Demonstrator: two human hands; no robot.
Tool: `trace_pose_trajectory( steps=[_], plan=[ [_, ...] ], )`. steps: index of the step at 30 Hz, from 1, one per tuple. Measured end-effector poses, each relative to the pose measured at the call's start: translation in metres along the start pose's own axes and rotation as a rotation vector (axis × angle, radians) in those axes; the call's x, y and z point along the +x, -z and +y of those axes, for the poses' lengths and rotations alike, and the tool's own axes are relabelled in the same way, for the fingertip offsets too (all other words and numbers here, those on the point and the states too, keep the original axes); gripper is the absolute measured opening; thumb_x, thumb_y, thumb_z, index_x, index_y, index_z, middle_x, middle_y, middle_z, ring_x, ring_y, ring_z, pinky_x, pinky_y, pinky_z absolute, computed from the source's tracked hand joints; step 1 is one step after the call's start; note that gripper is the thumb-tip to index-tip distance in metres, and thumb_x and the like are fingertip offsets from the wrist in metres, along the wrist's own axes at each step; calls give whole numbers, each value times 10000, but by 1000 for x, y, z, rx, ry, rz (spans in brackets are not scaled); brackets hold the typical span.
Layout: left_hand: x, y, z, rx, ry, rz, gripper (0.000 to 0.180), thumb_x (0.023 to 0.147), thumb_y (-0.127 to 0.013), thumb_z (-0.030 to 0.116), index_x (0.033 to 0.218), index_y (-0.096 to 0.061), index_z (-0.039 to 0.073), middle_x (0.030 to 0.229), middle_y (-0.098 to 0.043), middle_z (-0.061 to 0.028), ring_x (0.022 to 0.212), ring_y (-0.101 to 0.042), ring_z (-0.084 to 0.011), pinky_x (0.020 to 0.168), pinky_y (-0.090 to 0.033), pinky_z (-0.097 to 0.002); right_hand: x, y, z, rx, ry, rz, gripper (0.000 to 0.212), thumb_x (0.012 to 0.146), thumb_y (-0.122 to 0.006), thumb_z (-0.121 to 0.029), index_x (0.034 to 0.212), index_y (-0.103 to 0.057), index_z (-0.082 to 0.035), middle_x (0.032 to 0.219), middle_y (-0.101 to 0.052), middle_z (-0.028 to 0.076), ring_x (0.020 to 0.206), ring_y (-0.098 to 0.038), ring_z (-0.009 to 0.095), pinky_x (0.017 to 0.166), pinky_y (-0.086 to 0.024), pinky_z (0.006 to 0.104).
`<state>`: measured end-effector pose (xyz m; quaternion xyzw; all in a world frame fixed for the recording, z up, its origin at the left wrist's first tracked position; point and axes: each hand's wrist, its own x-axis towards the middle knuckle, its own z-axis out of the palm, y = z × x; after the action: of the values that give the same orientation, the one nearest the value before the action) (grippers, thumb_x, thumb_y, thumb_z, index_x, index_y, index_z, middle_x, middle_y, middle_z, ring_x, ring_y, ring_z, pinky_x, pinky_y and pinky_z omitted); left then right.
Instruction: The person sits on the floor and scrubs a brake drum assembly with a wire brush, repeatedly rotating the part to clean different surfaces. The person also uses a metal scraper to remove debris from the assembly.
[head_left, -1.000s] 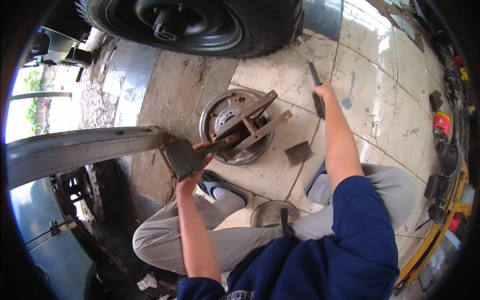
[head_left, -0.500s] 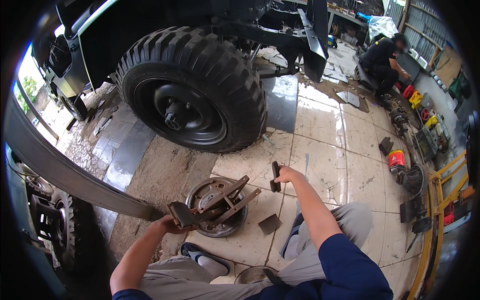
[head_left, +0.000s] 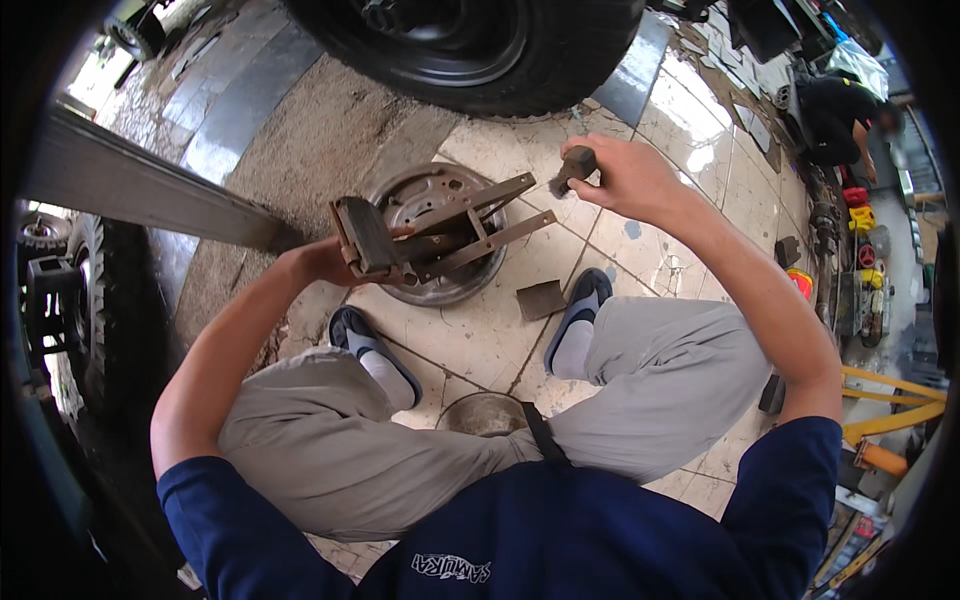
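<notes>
My left hand (head_left: 322,262) grips the near-left end of a rusty metal bracket (head_left: 468,205), beside its dark rectangular pad (head_left: 366,236). The bracket's two long flat arms point up and to the right, over a round rusty metal plate (head_left: 425,292) on the tiles. Off to the right of the arms, my right hand (head_left: 632,180) is raised, its fingers closed round a small dark block (head_left: 576,165); the hand hides part of it. A flat brown square piece (head_left: 541,299) lies on the floor between the plate and my right foot.
A large tyre (head_left: 470,60) stands ahead. A grey metal post (head_left: 160,165) slants in from the left, with another wheel (head_left: 95,300) beyond it. Near my lap sits a round metal thing (head_left: 482,413). A person (head_left: 838,115) crouches at the far right, near yellow metal framing (head_left: 895,400).
My view has tilted downward. My right hand has turned the dark block, which was upright and now points toward me at a slant. The left hand keeps its hold on the bracket.
</notes>
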<state>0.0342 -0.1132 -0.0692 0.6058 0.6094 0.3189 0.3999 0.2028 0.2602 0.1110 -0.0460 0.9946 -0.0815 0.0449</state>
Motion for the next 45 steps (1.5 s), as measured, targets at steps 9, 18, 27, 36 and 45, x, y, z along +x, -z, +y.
trace_pose_trajectory(
  steps=[9, 18, 27, 36, 45],
  plan=[
    [2, -5, 2, 73, 24, 62, 792, 795, -792, 103, 1482, -397, 114, 1524, -411, -47, 1337, -466, -179, 1150, -386, -334, 21, -47, -8, 320, 20, -124, 277, 842, -661, -267, 1088, -583, -166, 939, -674, 77, 864, -656, 300, 725, -513, 407],
    [7, -4, 6, 137, -9, 124, 809, 832, -782, 226, 1512, -352, 136, 1448, -449, -114, 1277, -493, -245, 1110, -389, -388, 33, -92, -5, 410, -46, -259, 379, 853, -655, -350, 1158, -575, -139, 830, -675, 127, 773, -646, 330, 713, -500, 419],
    [7, -3, -5, 98, -55, 87, 834, 826, -774, 228, 1528, -329, 162, 1357, -521, -142, 1207, -539, -283, 1060, -421, -387, 60, -93, -21, 424, -3, -411, 407, 864, -640, -369, 1175, -569, -117, 776, -680, 179, 746, -647, 352, 708, -491, 433],
    [10, -2, -8, -329, 16, -64, 635, 979, -560, 158, 1548, -279, 180, 1526, -397, -68, 1345, -445, -179, 1117, -383, -316, 43, -105, -12, 507, -144, -509, 369, 894, -650, -206, 1237, -520, -163, 870, -679, 120, 780, -646, 215, 741, -496, 349],
    [10, -18, -45, -1028, 385, -87, 696, 915, -660, 259, 1525, -332, 182, 1494, -425, -78, 1322, -445, -211, 1133, -349, -346, 49, -111, -8, 557, -154, -428, 381, 874, -677, -292, 1204, -575, -131, 818, -682, 92, 759, -643, 199, 736, -505, 340]
  ],
)
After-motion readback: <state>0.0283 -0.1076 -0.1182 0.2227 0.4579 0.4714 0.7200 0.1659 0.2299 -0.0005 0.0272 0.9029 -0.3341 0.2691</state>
